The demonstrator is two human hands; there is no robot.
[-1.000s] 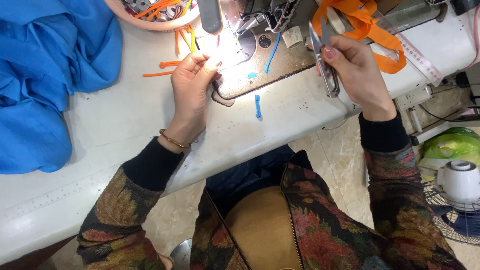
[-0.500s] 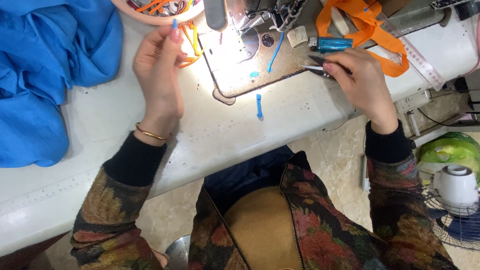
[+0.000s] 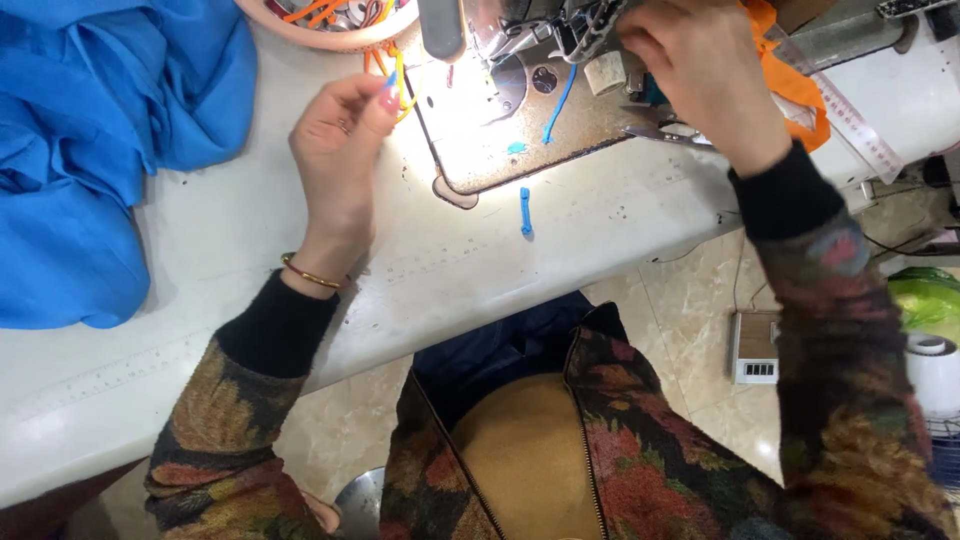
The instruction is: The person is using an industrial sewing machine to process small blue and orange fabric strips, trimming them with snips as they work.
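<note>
Pinching thin blue strip (image 3: 388, 96), left hand (image 3: 340, 150); glossy metal plate (image 3: 520, 120).

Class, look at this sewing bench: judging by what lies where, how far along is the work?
Done, apparently: one short blue strip lies finished on the white table. In hand: the left hand pinches a small piece by the lit plate; the right hand reaches into the sewing machine. Left: orange strips in the pink bowl.

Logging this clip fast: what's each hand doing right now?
Left hand: fingers pinched on a thin yellow strip.
Right hand: up at the sewing machine; grip cannot be told.
</note>
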